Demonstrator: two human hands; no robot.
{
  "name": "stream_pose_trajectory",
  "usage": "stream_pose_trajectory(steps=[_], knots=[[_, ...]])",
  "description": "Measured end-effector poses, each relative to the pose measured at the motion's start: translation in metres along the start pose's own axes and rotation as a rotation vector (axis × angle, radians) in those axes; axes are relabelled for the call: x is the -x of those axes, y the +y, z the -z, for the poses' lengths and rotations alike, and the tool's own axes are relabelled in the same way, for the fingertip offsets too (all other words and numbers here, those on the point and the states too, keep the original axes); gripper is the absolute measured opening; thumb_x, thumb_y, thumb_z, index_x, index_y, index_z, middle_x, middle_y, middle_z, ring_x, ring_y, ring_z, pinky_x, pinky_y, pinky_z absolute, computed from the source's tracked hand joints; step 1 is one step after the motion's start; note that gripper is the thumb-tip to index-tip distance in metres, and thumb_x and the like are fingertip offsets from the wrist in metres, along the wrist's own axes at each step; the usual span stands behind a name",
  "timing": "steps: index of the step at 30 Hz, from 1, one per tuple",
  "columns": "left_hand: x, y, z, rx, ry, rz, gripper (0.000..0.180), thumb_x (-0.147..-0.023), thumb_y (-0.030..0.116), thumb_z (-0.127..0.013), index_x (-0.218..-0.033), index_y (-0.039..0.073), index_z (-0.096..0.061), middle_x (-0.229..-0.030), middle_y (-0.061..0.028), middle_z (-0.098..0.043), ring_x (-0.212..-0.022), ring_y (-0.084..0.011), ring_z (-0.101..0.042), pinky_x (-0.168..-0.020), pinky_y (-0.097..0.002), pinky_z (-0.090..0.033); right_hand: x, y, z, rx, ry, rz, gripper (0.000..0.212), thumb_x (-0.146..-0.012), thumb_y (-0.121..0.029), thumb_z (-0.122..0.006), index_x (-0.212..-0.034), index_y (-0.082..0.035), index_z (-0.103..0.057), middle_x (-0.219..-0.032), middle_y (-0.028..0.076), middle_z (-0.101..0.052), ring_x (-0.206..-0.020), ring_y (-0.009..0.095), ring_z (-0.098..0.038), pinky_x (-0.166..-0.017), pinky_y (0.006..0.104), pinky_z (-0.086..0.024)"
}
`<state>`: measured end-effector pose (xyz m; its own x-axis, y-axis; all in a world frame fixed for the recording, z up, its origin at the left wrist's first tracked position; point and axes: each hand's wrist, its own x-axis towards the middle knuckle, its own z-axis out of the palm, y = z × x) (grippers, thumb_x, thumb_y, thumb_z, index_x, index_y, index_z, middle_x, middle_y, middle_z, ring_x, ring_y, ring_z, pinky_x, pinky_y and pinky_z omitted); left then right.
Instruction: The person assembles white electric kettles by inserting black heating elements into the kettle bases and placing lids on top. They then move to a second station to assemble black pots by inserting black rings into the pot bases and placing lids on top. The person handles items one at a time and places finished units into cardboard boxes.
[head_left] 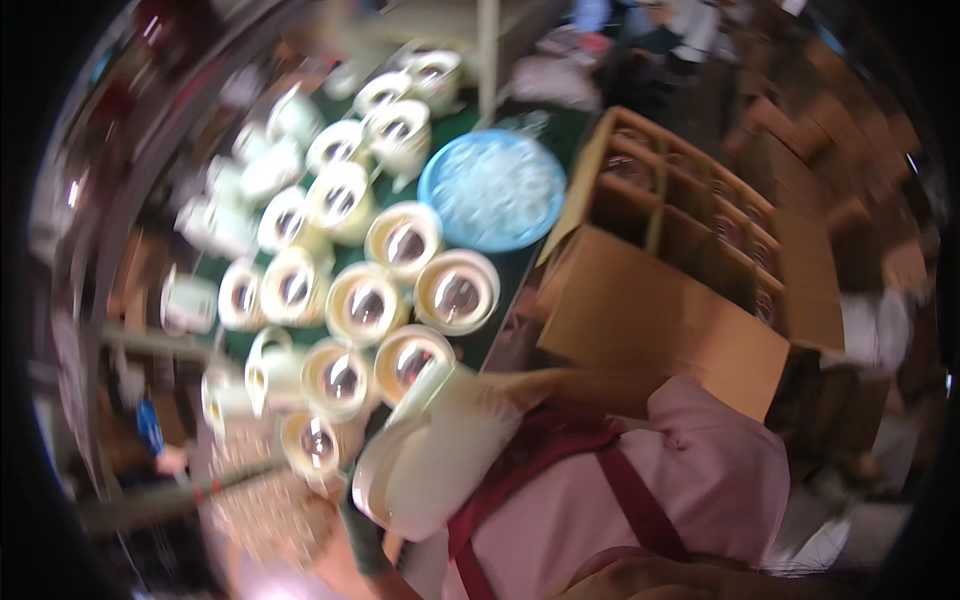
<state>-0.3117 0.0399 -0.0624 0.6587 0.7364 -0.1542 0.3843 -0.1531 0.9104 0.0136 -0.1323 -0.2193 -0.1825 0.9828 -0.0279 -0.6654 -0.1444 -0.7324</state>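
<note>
A white thermos jug (425,470) lies tilted in front of my chest, smeared by motion. My right hand (508,392) reaches in from the right and is closed on its upper end. My left forearm (398,580) rises from below toward the jug's lower side; the jug hides that hand's fingers. Just beyond stand several open-topped white thermos jugs with shiny mirrored liners, the nearest being a jug (412,362) by my right hand. More of them, such as another jug (456,292), fill the green-topped table (495,330).
A light blue basin (430,190) full of clear plastic-looking pieces stands behind the jugs. Right of the table, an open cardboard box (650,300) with dividers holds several shiny round items. At lower left is a beige textured pile (265,500). A pole (488,60) rises at the back.
</note>
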Motion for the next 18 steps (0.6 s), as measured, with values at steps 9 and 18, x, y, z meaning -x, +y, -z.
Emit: stream_pose_trajectory(steps=[9,18], knots=[[0.01,0.003,-0.008,0.138,0.002,-0.018,0.055,-0.079,0.015,-0.079,-0.128,-0.001,-0.06,-0.123,-0.0117,-0.067,-0.107,-0.0162,-0.063,-0.096,-0.0345,-0.05,-0.029,-0.077,-0.097,0.521,0.111,0.076,0.04,-0.096,-0.023,-0.063,-0.13,-0.005,-0.049,-0.129,0.01,-0.054,-0.12,0.014,-0.054,-0.1,0.0294,-0.044],[0.05,-0.198,-0.054,0.531,0.098,0.241,0.054,-0.087,0.019,-0.075,-0.133,0.0,-0.055,-0.118,-0.011,-0.067,-0.102,-0.0186,-0.064,-0.09,-0.0325,-0.053,-0.07,-0.061,-0.134,0.998,-0.079,0.236,0.05,-0.077,-0.021,-0.084,-0.119,-0.004,-0.065,-0.151,0.014,-0.039,-0.139,0.037,-0.037,-0.11,0.0435,-0.036]])
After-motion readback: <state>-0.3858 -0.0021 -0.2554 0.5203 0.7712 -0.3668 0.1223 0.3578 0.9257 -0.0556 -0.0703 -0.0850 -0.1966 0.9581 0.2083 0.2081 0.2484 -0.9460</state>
